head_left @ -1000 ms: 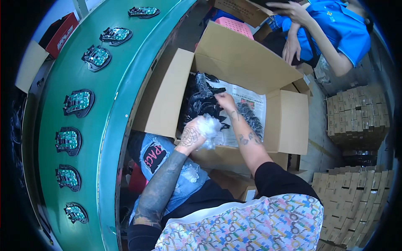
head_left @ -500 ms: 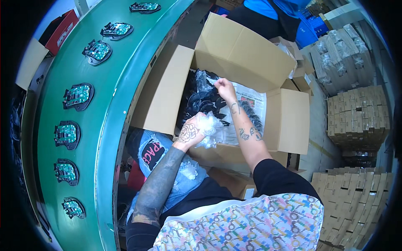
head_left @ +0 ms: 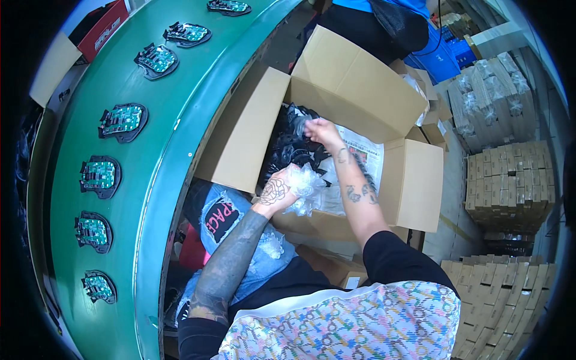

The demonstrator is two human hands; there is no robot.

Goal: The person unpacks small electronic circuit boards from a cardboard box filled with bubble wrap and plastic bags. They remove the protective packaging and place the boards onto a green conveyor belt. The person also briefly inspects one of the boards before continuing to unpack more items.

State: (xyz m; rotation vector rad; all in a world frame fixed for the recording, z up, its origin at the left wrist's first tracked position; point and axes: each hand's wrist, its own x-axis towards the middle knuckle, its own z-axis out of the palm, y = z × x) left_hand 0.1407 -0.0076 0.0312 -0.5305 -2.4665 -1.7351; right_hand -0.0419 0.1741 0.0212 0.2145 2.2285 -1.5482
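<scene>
A bunch of crumpled clear plastic film (head_left: 307,187) is held in my left hand (head_left: 277,191), over the near side of an open cardboard box (head_left: 354,78). Farther in, my right hand (head_left: 323,132) has its fingers pinched together at a piece of clear plastic (head_left: 298,125). That piece lies over a pile of glossy black plastic parts (head_left: 282,147) in the left part of the box. A printed newspaper sheet (head_left: 367,147) lines the right side, and my right forearm covers some of it.
Left of the box runs a green conveyor belt (head_left: 150,126) carrying several black shells with green circuit boards (head_left: 101,177). A person in blue (head_left: 384,21) is beyond the box, near a blue bin (head_left: 437,57). Stacked cartons (head_left: 510,183) stand at right. More crumpled film (head_left: 273,245) rests on my lap.
The whole view has shifted slightly, so the belt and box sit a little differently. My right hand stays pinched over the black parts, and my left still holds the film.
</scene>
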